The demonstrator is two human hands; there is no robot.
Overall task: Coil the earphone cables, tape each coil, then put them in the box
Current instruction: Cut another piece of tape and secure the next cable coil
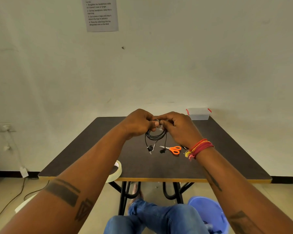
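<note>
A black earphone cable coil (pixel 155 136) hangs above the dark table (pixel 91 159), held at its top by both hands. My left hand (pixel 139 122) pinches the coil from the left and my right hand (pixel 178 127) pinches it from the right, thumbs meeting over a small clear piece of tape (pixel 159 127). The earbuds and plug (pixel 150 148) dangle down to the tabletop. A clear plastic box (pixel 199 114) with red clips stands at the table's far right corner.
Orange-handled scissors (pixel 173 149) lie on the table just under my right wrist. A roll of clear tape (pixel 116 171) sits at the near edge, partly hidden by my left forearm. A blue stool (pixel 208 211) stands by my knees on the right.
</note>
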